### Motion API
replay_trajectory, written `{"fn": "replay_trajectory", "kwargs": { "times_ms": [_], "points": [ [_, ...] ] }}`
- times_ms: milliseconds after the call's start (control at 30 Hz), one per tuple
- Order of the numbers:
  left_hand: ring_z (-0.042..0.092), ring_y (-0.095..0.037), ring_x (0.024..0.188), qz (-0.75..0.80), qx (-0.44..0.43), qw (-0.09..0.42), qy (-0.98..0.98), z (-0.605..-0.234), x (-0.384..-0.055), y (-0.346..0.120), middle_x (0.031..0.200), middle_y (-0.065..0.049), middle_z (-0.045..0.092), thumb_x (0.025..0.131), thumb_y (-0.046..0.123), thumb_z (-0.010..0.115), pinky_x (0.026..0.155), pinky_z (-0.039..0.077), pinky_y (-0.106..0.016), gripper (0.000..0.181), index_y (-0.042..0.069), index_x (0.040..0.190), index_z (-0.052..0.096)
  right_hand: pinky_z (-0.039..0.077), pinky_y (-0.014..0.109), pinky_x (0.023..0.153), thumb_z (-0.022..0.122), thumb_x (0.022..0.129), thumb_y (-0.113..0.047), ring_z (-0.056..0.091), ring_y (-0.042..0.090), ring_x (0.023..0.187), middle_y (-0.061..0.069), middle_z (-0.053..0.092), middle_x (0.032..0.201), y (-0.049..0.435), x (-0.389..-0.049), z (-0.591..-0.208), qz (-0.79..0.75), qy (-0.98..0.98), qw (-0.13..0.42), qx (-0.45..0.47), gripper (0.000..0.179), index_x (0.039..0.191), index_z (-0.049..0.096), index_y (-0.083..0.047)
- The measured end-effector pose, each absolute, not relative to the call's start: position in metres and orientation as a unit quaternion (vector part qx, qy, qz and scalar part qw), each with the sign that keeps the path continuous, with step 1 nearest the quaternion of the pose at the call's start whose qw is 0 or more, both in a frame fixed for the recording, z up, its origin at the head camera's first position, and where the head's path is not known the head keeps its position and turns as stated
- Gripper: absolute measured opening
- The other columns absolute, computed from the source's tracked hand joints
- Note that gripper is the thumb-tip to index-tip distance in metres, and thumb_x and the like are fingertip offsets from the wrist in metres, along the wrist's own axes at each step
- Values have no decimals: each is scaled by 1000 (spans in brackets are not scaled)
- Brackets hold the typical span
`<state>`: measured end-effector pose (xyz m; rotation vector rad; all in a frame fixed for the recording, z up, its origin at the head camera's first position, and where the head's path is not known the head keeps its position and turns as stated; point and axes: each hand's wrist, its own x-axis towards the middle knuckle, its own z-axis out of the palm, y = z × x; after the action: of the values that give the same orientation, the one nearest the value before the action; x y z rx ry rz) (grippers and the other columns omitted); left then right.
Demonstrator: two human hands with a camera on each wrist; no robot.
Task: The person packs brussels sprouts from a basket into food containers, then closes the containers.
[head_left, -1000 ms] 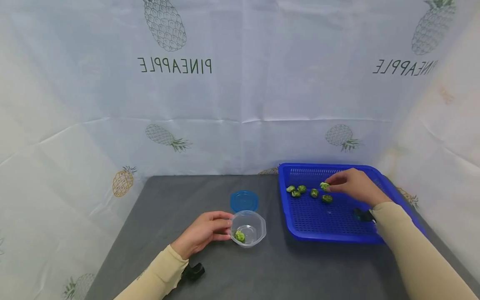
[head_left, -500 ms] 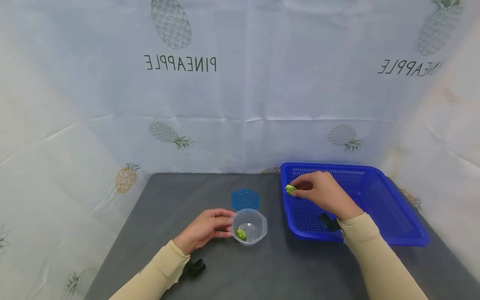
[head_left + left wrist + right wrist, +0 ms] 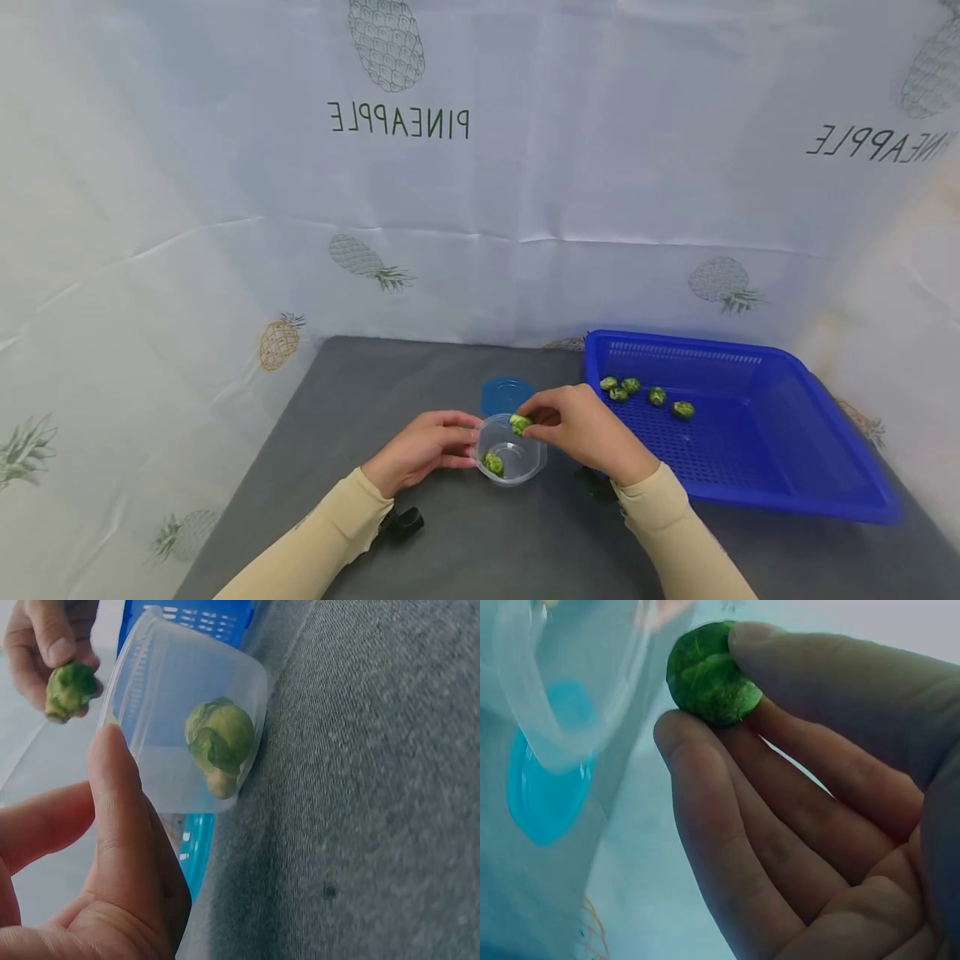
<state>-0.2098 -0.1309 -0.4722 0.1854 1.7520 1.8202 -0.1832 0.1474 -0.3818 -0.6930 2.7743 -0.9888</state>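
We pinch one sprout (image 3: 521, 424) between the thumb and fingers of the right hand (image 3: 585, 429), above the tub (image 3: 519, 459). We rest the relaxed fingers of the left hand (image 3: 423, 446) against the tub's side. Between the hands, inside the tub, we see a second sprout (image 3: 493, 463). Beyond lies a blue lid (image 3: 506, 392); right of the right hand, a basket (image 3: 780, 442) holds five sprouts (image 3: 657, 396).

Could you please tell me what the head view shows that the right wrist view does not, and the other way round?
Only the head view shows five loose sprouts lying in the blue basket, and the cream sleeves.
Only the right wrist view shows the palm side of the right hand.
Both show the held sprout pinched in that hand, the clear container and the blue lid.
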Motion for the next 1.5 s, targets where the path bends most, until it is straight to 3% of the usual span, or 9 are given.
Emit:
{"fn": "replay_trajectory", "kwargs": {
  "times_ms": [267,633,900,1500],
  "points": [
    [70,-15,87,684,63,306,659,-471,-214,-133,98,-6,70,104,21,73,85,68,-31,44,0,142,65,64,25,77,83,96,-13,76,9,89,-4,81,102,133,-176,-402,-319,908,88,-255,19,115,83,-14],
    [69,-15,91,678,77,311,662,-470,-214,-135,104,-7,68,107,19,70,87,68,-33,44,-1,146,62,64,25,74,85,93,-10,75,9,88,-2,82,102,130,-176,-409,-294,913,101,-265,19,112,84,-13],
    [69,-16,93,673,90,307,667,-469,-217,-135,106,-8,67,108,18,67,91,68,-35,45,-1,148,61,65,33,79,84,91,-3,76,14,91,1,82,102,128,-178,-411,-277,916,94,-273,19,109,84,-10],
    [70,-17,94,675,93,310,663,-472,-219,-138,104,-7,68,108,19,67,93,68,-36,46,-1,149,59,67,37,83,77,98,-6,77,16,96,6,83,109,125,-177,-407,-279,907,127,-287,19,116,83,-7]
  ]
}}
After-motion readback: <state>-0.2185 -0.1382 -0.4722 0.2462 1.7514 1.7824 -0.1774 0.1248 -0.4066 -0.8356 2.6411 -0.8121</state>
